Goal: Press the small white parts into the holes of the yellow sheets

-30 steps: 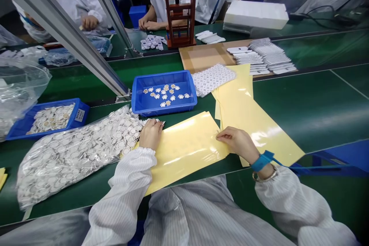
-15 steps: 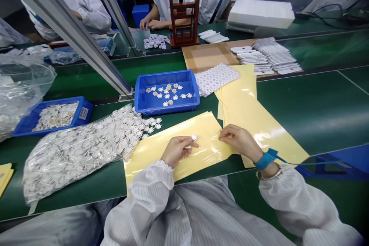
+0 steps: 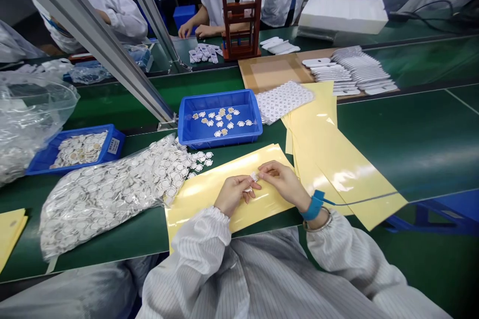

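Head view: from my remote seat, both hands meet above a yellow backing sheet (image 3: 198, 200), near centre.
Left hand (image 3: 234, 195): curled, pinching a small white disc (image 3: 254, 176).
Right hand (image 3: 282, 183): closed on the same disc, now moved in from the sheet's edge.
Nearby: plastic bag of discs (image 3: 105, 199) left; blue tray (image 3: 219, 140) far.

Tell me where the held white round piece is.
In the head view, the white round piece sits between the left hand and right hand, above the yellow sheet.
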`<state>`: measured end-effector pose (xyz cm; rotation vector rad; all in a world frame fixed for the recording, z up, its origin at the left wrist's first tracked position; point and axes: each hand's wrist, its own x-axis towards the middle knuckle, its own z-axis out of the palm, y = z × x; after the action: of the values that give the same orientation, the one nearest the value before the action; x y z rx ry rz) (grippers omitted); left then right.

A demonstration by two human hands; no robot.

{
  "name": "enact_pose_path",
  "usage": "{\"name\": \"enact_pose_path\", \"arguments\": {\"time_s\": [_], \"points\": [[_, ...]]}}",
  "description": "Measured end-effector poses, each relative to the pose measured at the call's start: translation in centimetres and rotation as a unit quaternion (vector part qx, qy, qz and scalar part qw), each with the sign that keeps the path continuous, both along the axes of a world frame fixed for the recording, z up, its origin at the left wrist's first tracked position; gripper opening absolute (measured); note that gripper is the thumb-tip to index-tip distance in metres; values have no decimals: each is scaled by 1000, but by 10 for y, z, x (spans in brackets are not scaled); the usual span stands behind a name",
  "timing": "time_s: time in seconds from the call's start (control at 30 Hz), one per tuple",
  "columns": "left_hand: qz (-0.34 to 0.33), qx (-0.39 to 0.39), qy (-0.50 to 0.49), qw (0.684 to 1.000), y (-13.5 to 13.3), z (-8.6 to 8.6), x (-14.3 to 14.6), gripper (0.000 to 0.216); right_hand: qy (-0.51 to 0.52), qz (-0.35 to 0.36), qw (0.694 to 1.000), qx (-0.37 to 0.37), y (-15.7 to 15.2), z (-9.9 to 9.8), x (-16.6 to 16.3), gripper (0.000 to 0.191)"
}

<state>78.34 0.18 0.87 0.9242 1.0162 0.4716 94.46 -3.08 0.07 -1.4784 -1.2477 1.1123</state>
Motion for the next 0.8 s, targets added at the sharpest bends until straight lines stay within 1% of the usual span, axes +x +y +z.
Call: {"name": "enact_pose_path", "arguments": {"time_s": [0.07, 0.13, 0.37, 0.5, 0.67, 0.8], "points": [[0, 8, -2, 1000, -1, -1, 0, 29, 4, -1, 1000, -6, 3, -7, -4, 17], [-2, 12, -1, 1000, -1, -1, 0, 27, -4, 0, 1000, -11, 3, -9, -4, 17], [-12, 24, 2, 1000, -1, -3, -1, 27, -28, 1, 1000, -15, 2, -4, -4, 17], [-16, 26, -1, 1000, -1, -3, 0, 28, -28, 5, 1000, -13, 3, -7, -5, 17], [-15, 29, 3, 999, -1, 0, 0, 28, -29, 0, 1000, -9, 3, -10, -5, 18], [-17, 53, 10, 998, -3, 2, 1, 29, -11, 8, 1000, -22, 3, -10, -6, 20]]}}
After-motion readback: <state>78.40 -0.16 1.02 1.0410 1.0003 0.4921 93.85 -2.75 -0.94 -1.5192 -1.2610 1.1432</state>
